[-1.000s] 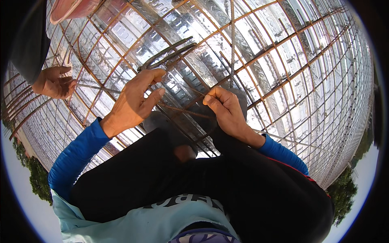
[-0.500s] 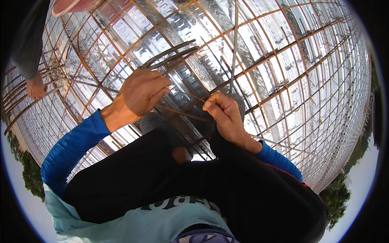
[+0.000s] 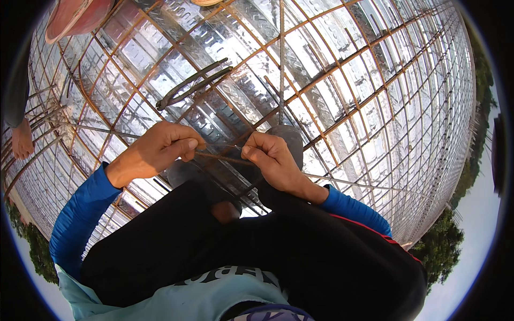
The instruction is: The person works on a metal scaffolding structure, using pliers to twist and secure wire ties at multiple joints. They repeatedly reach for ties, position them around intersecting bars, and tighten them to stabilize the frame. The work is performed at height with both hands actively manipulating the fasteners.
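Note:
A thin tie wire (image 3: 224, 145) runs between my two hands, low over a grid of rusty rebar. My left hand (image 3: 160, 148) is closed, its thumb and fingers pinching the wire's left part. Opposite it, my right hand (image 3: 273, 160) grips the right part between thumb and bent forefinger. Just beyond my left hand lies a pair of dark nippers (image 3: 194, 80) on the bars, handles toward the far right; neither hand touches it. The wire's ends are too fine to make out.
Crossing rebar (image 3: 342, 112) spreads over shiny ribbed metal decking (image 3: 369, 142). My dark boot (image 3: 289, 143) stands beside my right hand. At the far left are a reddish tub (image 3: 80, 18) and another person's hand (image 3: 22, 140) near several projecting bars.
My hands have drawn closer together, the left turning and lowering toward me. The nippers' head, previously behind my left hand, now shows. The view has shifted slightly.

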The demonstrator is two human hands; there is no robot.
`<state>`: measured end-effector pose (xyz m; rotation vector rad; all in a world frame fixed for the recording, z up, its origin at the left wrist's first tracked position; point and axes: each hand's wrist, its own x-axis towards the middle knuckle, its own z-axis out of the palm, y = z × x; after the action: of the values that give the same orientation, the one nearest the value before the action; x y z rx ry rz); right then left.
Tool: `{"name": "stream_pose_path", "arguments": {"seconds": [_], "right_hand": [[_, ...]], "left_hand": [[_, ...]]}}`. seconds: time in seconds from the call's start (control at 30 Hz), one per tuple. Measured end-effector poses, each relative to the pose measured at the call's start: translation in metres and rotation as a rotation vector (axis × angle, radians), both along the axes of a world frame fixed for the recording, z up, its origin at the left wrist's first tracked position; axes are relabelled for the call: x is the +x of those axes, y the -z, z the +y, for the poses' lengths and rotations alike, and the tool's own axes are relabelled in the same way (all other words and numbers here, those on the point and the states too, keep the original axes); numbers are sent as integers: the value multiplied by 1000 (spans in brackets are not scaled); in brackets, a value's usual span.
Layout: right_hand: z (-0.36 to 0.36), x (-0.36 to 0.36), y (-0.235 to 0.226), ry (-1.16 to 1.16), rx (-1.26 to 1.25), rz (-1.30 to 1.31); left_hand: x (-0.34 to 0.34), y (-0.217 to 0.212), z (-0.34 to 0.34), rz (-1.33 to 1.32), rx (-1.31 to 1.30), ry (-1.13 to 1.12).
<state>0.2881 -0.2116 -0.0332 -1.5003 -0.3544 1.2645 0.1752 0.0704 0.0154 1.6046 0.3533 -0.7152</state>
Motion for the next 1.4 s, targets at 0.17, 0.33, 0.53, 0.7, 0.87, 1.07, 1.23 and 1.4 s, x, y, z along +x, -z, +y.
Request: {"name": "stream_pose_path", "arguments": {"seconds": [0.17,0.33,0.53,0.7,0.87,1.07,1.23,1.4], "right_hand": [[0,2,-5,-66,3,7],[5,1,-10,-137,12,-18],[3,-13,10,-190,-45,115],[2,-18,12,-184,-55,171],[1,-15,3,-241,-12,16],[13,-12,-14,-301,16,16],[18,-12,-21,-319,98,-9],[19,-22,-10,-252,35,296]], "left_hand": [[0,-5,8,240,-220,-19],[-7,-4,9,280,-201,2],[-15,-5,-6,-54,184,187],[-35,9,-3,-276,265,265],[-25,-7,-17,-316,352,492],[-30,-19,-52,-264,192,189],[-32,-28,-54,-187,213,239],[-41,-15,-50,-429,474,533]]}}
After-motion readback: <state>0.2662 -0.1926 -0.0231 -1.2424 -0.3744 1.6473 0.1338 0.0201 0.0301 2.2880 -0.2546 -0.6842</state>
